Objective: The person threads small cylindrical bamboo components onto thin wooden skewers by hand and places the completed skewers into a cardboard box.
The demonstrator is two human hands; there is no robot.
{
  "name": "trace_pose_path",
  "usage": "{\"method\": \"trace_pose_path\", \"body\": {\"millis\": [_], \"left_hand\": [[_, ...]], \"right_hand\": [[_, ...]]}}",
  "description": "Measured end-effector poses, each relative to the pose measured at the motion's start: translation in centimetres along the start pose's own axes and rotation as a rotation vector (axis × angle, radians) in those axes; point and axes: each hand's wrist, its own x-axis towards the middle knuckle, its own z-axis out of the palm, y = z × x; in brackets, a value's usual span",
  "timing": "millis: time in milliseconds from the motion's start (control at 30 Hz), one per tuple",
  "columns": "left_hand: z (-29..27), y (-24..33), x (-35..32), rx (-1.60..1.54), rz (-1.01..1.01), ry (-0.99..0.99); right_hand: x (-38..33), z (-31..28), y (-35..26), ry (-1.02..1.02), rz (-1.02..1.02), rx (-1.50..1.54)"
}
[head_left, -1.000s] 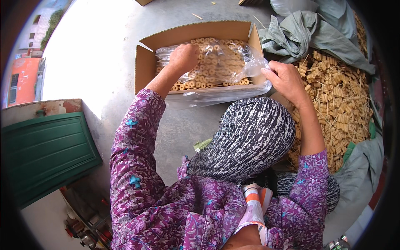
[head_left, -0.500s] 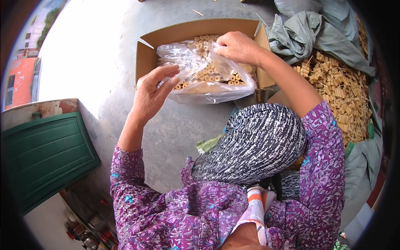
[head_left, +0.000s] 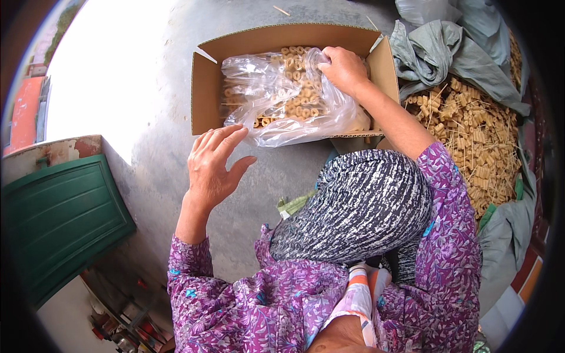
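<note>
An open cardboard box (head_left: pixel 282 36) stands on the floor in front of me, lined with a clear plastic bag (head_left: pixel 253 79). Inside lie rows of tan, ring-ended pieces (head_left: pixel 303 106), partly covered by the plastic. My right hand (head_left: pixel 345 69) pinches the bag's edge at the right side of the box. Just outside the near left corner, my left hand (head_left: pixel 215 162) is open, fingers apart, close to the bag's loose near edge and holding nothing.
To the right, a large heap of tan bundled pieces (head_left: pixel 471 141) lies in a grey-green sack (head_left: pixel 426 50). A green panel (head_left: pixel 70 217) stands at the left. My patterned knee (head_left: pixel 359 206) is between me and the box. A thin stick (head_left: pixel 282 10) lies on the far floor.
My left hand has let go of the bag and drawn back toward me, its fingers spreading. My right hand, still on the plastic, has shifted right.
</note>
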Motion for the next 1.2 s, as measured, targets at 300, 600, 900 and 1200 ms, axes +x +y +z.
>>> {"method": "trace_pose_path", "body": {"millis": [300, 600, 900, 1200], "left_hand": [[0.0, 0.1, 0.4, -0.074, -0.011, 0.012], [-0.1, 1.2, 1.3, -0.016, -0.043, -0.018], [1.0, 0.1, 3.9, -0.578, -0.178, -0.057], [1.4, -2.8, 11.5, 0.088, -0.06, 0.105]], "right_hand": [[0.8, 2.5, 0.9, 0.012, -0.184, -0.008], [0.3, 0.9, 0.2, 0.097, -0.263, -0.125], [0.2, 1.2, -0.6, 0.003, -0.37, 0.291], [0.2, 1.6, -0.3, -0.092, -0.407, 0.44]]}}
